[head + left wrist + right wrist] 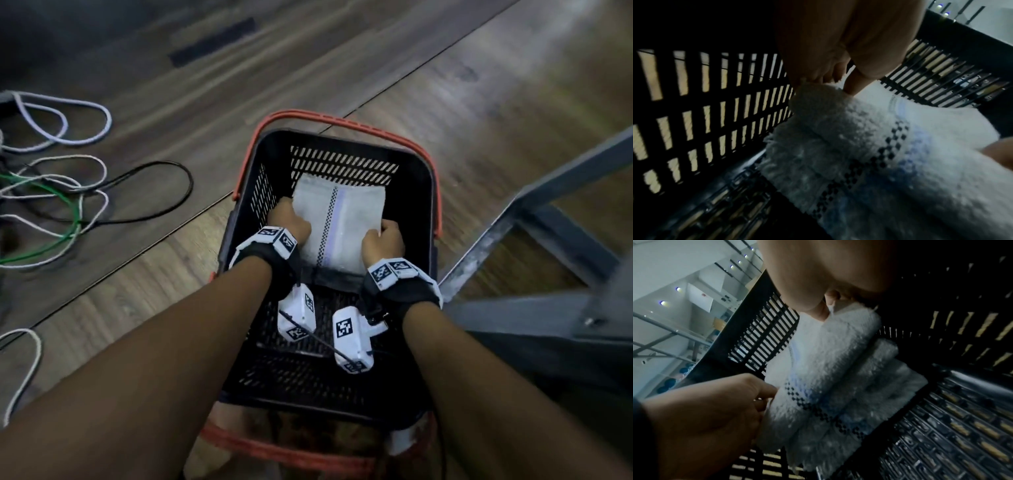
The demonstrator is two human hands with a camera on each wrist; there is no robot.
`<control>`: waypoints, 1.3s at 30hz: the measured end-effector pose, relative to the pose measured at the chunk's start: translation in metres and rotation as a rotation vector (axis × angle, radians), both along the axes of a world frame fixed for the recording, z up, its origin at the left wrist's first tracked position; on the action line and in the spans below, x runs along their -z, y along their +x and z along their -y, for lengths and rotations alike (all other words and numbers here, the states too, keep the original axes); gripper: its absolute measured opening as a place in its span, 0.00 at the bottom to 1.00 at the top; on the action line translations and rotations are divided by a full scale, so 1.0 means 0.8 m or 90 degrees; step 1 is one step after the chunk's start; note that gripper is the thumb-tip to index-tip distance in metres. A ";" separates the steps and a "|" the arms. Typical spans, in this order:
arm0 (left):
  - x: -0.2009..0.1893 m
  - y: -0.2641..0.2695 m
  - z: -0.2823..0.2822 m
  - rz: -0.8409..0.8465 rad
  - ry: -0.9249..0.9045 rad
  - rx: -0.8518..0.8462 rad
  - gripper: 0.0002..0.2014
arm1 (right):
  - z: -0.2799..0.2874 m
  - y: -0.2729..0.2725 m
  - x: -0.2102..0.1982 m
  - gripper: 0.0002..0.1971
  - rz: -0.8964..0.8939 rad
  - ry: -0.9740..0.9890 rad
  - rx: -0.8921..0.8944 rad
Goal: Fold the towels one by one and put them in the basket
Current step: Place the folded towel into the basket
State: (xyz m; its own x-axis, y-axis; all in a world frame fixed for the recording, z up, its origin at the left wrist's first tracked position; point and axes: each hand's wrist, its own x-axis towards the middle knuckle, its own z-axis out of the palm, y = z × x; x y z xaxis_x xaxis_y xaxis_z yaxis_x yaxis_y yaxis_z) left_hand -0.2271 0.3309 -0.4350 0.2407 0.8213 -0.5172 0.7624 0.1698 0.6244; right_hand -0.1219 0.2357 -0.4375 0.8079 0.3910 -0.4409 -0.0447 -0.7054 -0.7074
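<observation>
A folded white towel [339, 219] with a checked black line and a pale blue stripe sits inside the black basket [342, 140] with red handles, toward its far end. My left hand [289, 221] grips the towel's left edge, and my right hand [383, 241] grips its right edge. The left wrist view shows my left fingers [851, 84] pinching the thick fold of the towel [869, 146]. In the right wrist view the held towel [830, 363] lies over more folded white layers [875, 395] on the basket floor, with my left hand [719, 410] at its other side.
The basket stands on a wooden floor [445, 85]. Loose white, green and black cables [68, 192] lie to the left. A grey metal frame [534, 219] runs close along the basket's right side. The near half of the basket floor [308, 370] shows bare mesh.
</observation>
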 end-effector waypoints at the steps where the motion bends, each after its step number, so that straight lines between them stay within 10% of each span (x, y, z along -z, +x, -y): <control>1: 0.001 -0.001 0.001 0.009 0.014 -0.001 0.19 | 0.001 -0.003 0.002 0.18 0.010 0.013 0.008; 7: 0.000 -0.012 0.008 0.059 0.078 0.001 0.22 | 0.005 -0.012 -0.004 0.19 0.070 0.055 0.000; 13: 0.027 -0.017 0.019 -0.039 0.316 0.242 0.28 | 0.006 -0.023 0.006 0.27 0.427 -0.051 -0.274; 23: 0.065 -0.008 0.017 -0.139 0.250 0.330 0.29 | 0.007 -0.033 0.060 0.29 0.387 -0.084 -0.309; 29: -0.085 -0.032 0.036 -0.292 0.093 0.566 0.17 | 0.031 -0.030 -0.089 0.17 0.099 -0.254 -0.483; 39: -0.469 -0.081 0.170 -0.119 0.386 0.573 0.16 | 0.251 -0.064 -0.461 0.17 0.307 -0.172 -0.610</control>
State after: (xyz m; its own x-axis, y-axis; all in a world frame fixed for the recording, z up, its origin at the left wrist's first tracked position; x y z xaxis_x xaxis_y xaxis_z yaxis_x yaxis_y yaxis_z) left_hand -0.2922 0.1951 -0.0600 0.8387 0.5144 -0.1786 0.5445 -0.7911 0.2785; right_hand -0.1732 0.0351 -0.0687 0.3317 0.8852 -0.3262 0.8420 -0.4337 -0.3208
